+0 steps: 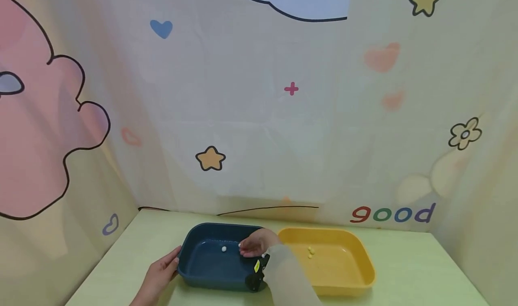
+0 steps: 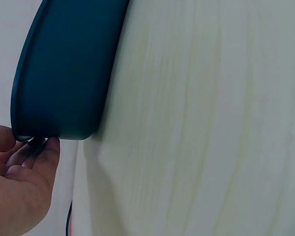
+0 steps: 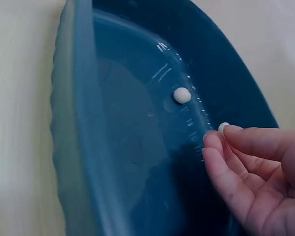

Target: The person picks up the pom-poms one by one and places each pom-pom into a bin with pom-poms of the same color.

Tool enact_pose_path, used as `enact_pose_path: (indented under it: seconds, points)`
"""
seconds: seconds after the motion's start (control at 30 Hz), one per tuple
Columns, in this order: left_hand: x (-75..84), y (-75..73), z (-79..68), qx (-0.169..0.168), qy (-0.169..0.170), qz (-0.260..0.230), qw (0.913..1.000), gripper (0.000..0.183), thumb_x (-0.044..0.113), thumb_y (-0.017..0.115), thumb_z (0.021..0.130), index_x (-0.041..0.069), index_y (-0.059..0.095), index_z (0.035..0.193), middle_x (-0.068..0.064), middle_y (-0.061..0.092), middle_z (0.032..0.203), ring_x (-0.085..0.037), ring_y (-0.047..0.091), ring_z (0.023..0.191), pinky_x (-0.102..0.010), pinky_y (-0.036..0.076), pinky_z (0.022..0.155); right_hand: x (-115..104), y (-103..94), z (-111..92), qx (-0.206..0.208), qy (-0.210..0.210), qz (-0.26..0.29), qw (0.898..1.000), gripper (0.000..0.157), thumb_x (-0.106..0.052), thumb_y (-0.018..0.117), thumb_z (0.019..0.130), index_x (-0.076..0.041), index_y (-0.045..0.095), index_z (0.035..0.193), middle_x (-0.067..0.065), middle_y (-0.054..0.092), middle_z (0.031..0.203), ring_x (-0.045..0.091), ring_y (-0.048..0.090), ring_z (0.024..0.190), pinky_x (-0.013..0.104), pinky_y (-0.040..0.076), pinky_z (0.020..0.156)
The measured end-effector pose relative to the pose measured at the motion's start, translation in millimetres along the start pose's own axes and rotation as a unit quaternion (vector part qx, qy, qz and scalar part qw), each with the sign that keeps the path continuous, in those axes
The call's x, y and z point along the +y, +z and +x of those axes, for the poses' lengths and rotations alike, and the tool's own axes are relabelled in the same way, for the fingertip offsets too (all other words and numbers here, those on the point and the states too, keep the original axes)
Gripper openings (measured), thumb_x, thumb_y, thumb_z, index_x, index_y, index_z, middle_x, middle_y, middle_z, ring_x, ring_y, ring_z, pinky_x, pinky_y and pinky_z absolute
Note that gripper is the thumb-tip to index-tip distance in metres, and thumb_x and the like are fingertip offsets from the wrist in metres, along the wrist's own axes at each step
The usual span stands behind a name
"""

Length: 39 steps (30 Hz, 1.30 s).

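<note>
My left hand (image 1: 159, 272) grips the left end of a dark blue plastic basin (image 1: 220, 283); thumb and fingers meet at its rim in the left wrist view. Over the basin's right half, my right hand (image 1: 256, 243) pinches a small white ball (image 3: 223, 128) between thumb and fingertips. Another white ball (image 3: 182, 95) lies on the basin floor, also visible in the head view. A further white speck (image 1: 263, 255) shows beside my right wrist, partly hidden; what it is I cannot tell.
To the right of the blue basin stands a yellow basin (image 1: 340, 290), with several small yellow balls (image 1: 310, 252) on its floor. My right forearm crosses its left side. Both basins stand on a pale table (image 1: 408, 270), with a printed curtain (image 1: 259, 117) behind.
</note>
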<state>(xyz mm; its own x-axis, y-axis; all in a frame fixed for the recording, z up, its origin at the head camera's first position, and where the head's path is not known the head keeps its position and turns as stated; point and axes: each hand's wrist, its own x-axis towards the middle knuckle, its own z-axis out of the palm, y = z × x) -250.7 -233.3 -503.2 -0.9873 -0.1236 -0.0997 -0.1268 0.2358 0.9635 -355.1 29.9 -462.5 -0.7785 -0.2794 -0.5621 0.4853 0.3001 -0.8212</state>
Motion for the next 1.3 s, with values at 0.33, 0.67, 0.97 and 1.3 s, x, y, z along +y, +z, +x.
enact_pose_path:
  seconds: [0.33, 0.67, 0.97, 1.3]
  points:
    - [1.5, 3.2, -3.3, 0.004, -0.003, -0.009, 0.9999, 0.044, 0.008, 0.043, 0.110, -0.009, 0.040, 0.151, -0.029, 0.039, 0.155, -0.042, 0.048, 0.142, -0.033, 0.062, 0.098, 9, 5.6, -6, 0.033, 0.033, 0.009, 0.999, 0.013, 0.004, 0.061, 0.099, 0.009, 0.072, 0.101, 0.005, 0.061, 0.069, 0.009, 0.058, 0.060, 0.011, 0.057, 0.055]
    - [3.2, 1.8, -1.8, 0.001, 0.001, 0.003, 1.0000, 0.044, 0.007, 0.042, 0.110, -0.009, 0.040, 0.151, -0.028, 0.040, 0.155, -0.042, 0.048, 0.142, -0.035, 0.062, 0.099, 3, 4.2, -9, 0.036, 0.029, -0.009, 0.999, 0.017, 0.000, 0.063, 0.099, 0.012, 0.072, 0.108, 0.011, 0.072, 0.083, 0.013, 0.067, 0.069, 0.022, 0.066, 0.081]
    - [2.5, 2.7, -2.1, -0.001, 0.004, -0.003, 1.0000, 0.044, 0.005, 0.040, 0.110, -0.011, 0.039, 0.151, -0.029, 0.038, 0.156, -0.043, 0.045, 0.143, -0.033, 0.062, 0.099, 0, 4.4, -10, 0.054, 0.005, 0.010, 0.998, 0.018, 0.002, 0.063, 0.098, 0.013, 0.070, 0.109, 0.025, 0.077, 0.104, 0.024, 0.075, 0.082, 0.034, 0.064, 0.096]
    - [1.9, 2.1, -0.7, -0.001, -0.011, 0.004, 0.9999, 0.044, 0.007, 0.040, 0.111, -0.009, 0.038, 0.152, -0.028, 0.037, 0.156, -0.043, 0.043, 0.144, -0.037, 0.060, 0.102, -13, 1.5, -15, 0.032, -0.006, 0.017, 0.999, 0.027, -0.001, 0.057, 0.103, 0.014, 0.065, 0.123, 0.021, 0.075, 0.103, 0.019, 0.068, 0.080, 0.034, 0.059, 0.106]
